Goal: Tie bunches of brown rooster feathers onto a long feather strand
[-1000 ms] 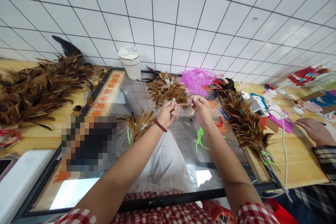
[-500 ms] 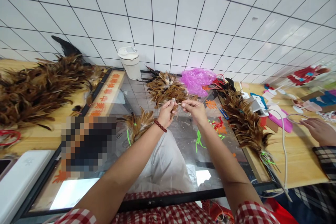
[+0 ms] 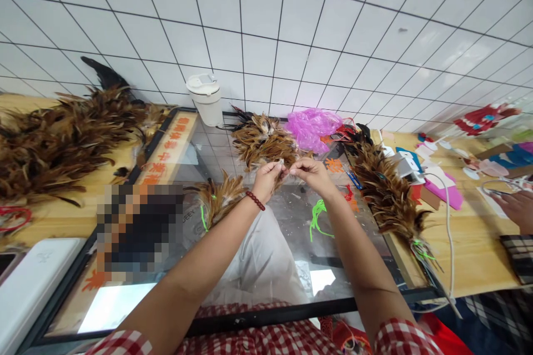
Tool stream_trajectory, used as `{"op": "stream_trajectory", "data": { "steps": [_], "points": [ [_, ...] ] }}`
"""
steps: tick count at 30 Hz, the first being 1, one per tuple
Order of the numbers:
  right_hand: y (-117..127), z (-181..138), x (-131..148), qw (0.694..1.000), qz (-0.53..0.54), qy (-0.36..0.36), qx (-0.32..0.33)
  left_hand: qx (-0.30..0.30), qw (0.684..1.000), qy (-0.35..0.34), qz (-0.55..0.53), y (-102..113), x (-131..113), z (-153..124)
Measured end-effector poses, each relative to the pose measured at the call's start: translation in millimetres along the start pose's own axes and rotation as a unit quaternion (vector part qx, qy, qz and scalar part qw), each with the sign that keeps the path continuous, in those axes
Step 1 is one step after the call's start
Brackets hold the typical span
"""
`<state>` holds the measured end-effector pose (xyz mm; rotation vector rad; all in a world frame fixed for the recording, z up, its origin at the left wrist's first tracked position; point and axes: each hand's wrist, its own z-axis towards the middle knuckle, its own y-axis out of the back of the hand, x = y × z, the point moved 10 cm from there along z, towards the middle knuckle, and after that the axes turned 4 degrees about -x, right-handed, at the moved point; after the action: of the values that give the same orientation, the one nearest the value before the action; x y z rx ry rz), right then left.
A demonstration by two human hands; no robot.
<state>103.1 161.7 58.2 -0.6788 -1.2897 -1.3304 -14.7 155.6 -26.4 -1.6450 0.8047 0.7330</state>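
Over the glass tabletop [image 3: 291,249], my left hand [image 3: 266,182], with a dark red bead bracelet [image 3: 255,200] at its wrist, pinches a small feather [image 3: 282,163]; only a pale tip and a few thin bits show. Right beside it, the closed fingertips of my right hand [image 3: 312,175] nearly meet the left ones. What they pinch is too small to make out. A heap of brown feathers [image 3: 264,144] lies just beyond both hands. Left of my left wrist is a smaller feather bunch [image 3: 222,197] with green cord. Bright green cord [image 3: 318,219] lies near my right forearm.
A white lidded cup [image 3: 206,101] and a pink plastic bag [image 3: 312,127] stand by the tiled wall. Long feather bundles lie left [image 3: 62,147] and right [image 3: 385,183]. A white cable [image 3: 450,238] hangs at right, near another person's hand [image 3: 518,208].
My hands have come closer together, and the pale strand seen between them is now mostly hidden. My right hand has shifted slightly. The other person's hand at right has moved outward.
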Motion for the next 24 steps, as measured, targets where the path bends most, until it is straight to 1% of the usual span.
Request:
{"op": "stream_trajectory", "data": {
  "steps": [5,9,11,14,16,20,22,24],
  "points": [
    [3.2,0.1,-0.3,0.992,-0.078,0.033,-0.092,0.030,0.998,0.000,0.055,-7.4,2.3,-3.9],
    [5.2,-2.5,1.3,0.984,-0.123,0.046,-0.124,0.064,0.993,-0.029,0.095,-13.2,-2.6,-5.1],
    [8.5,-2.9,-2.3,0.982,-0.124,0.041,-0.138,0.070,0.992,-0.031,0.102,-13.7,-3.4,-5.1],
    [15.9,-3.7,-6.5,0.980,-0.102,0.040,-0.167,0.065,0.995,-0.012,0.080,-11.8,-1.5,-4.7],
    [14.0,-4.2,-0.9,0.980,-0.106,0.067,-0.157,0.064,0.996,-0.003,0.068,-11.4,-0.6,-4.9],
    [-4.1,-7.3,17.0,0.977,-0.144,0.131,-0.083,0.066,0.996,-0.008,0.056,-11.8,-1.0,-4.7],
    [-9.1,-8.4,20.0,0.977,-0.147,0.141,-0.062,0.062,0.997,-0.011,0.048,-10.6,-1.0,-3.7],
    [-9.1,-7.5,18.2,0.980,-0.137,0.135,-0.058,0.058,0.997,-0.010,0.044,-9.0,-0.4,-2.4]
  ]
}}
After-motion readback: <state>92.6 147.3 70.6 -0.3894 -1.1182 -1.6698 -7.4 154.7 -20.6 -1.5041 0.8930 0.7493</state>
